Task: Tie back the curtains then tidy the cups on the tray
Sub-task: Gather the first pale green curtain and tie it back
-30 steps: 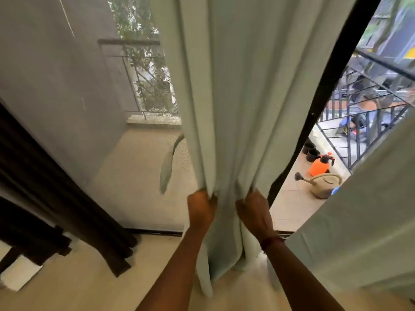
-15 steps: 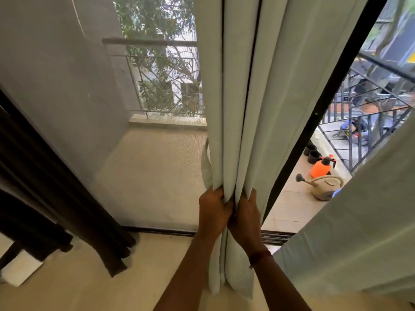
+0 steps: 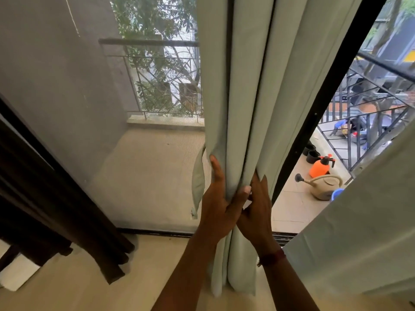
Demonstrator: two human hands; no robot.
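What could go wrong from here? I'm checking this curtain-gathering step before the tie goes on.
1. Both hands, left hand and right hand, are pinching the pale green curtain, so freeing one for the tie-back loop hanging at its left edge may let the pleats spring apart.
2. The bundle hangs against the black door frame; fabric could snag there.
3. The second curtain panel hangs loose on the right and may swing in.

Dark brown drape (image 3: pixel 45 198) bunched at left, grey balcony wall (image 3: pixel 56 75) behind mesh screen, metal railing (image 3: pixel 166 86) with tree (image 3: pixel 152 23) beyond, orange pressure sprayer (image 3: pixel 320 167) just behind beige watering can (image 3: pixel 325 186), black pots (image 3: pixel 311 153), black door frame (image 3: pixel 314 113)
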